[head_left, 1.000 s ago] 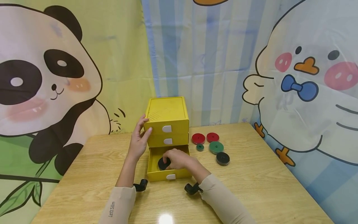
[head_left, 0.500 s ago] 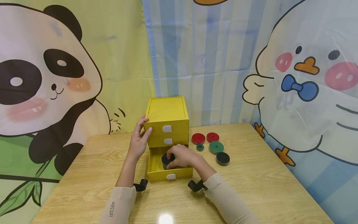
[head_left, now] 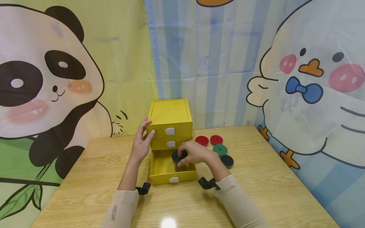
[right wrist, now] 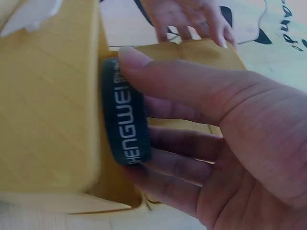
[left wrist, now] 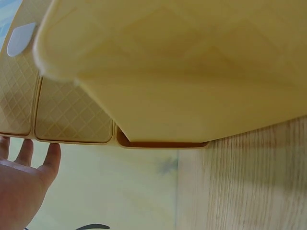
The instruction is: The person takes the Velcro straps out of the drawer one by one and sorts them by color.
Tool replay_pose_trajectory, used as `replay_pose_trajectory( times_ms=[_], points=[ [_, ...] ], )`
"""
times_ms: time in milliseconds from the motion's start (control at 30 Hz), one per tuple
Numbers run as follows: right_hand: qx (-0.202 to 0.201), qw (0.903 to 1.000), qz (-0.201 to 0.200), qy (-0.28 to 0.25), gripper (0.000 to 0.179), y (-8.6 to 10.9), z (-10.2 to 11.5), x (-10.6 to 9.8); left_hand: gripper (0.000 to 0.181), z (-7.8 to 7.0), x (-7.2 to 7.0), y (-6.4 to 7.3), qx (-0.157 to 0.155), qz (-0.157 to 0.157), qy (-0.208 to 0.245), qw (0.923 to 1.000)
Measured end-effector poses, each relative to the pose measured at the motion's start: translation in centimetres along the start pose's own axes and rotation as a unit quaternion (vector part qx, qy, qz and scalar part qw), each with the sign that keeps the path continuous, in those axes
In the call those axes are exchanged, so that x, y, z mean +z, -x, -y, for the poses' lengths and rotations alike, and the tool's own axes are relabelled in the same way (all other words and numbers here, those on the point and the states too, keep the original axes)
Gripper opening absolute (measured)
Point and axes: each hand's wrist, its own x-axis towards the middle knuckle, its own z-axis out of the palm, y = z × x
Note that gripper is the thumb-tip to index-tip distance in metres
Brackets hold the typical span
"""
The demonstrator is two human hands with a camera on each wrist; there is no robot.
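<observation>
A yellow cabinet with small drawers (head_left: 171,110) stands on the table, its bottom drawer (head_left: 159,173) pulled out. My right hand (head_left: 196,154) pinches a black roll of electrical tape (head_left: 176,157) between thumb and fingers, over the right part of that drawer. White lettering ending in "HENGWEI" shows on the edge of the tape in the right wrist view, with my thumb (right wrist: 136,60) across its upper end. My left hand (head_left: 141,142) rests against the cabinet's left front corner, thumb on the front and fingers along the side; in the left wrist view its fingertips (left wrist: 53,149) touch the edge.
Right of the cabinet lie two red rolls (head_left: 216,140), a green roll (head_left: 220,149) and another black roll (head_left: 227,161). My right hand hides the spot of a small green roll. Cartoon-printed curtains (head_left: 182,63) hang behind the wooden table (head_left: 94,171).
My right hand has moved right and slightly up, carrying the black roll of electrical tape from the drawer's middle to its right side. My left hand has stayed in place.
</observation>
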Motion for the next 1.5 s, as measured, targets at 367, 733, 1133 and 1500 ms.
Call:
replay_pose_trajectory(
  times_ms=[367,733,1133,1500],
  points=[
    [0.007,0.9985,-0.003,-0.054,0.027,1.4,-1.6,-1.6,0.042,2.6,-0.4,-0.5,0.011,-0.002,-0.009,0.9999],
    [0.004,0.9975,-0.009,-0.069,0.026,2.1,-2.4,-2.6,0.040,2.4,-0.4,-0.4,0.017,0.000,-0.012,0.9998],
    [0.046,0.9931,-0.015,-0.107,0.029,2.8,-3.3,-3.1,0.041,2.5,-0.4,-0.4,0.014,0.000,-0.012,0.9998],
    [0.065,0.9912,-0.009,-0.115,0.027,3.6,-4.0,-3.7,0.041,2.5,-0.4,-0.5,0.019,-0.002,-0.013,0.9997]
  ],
)
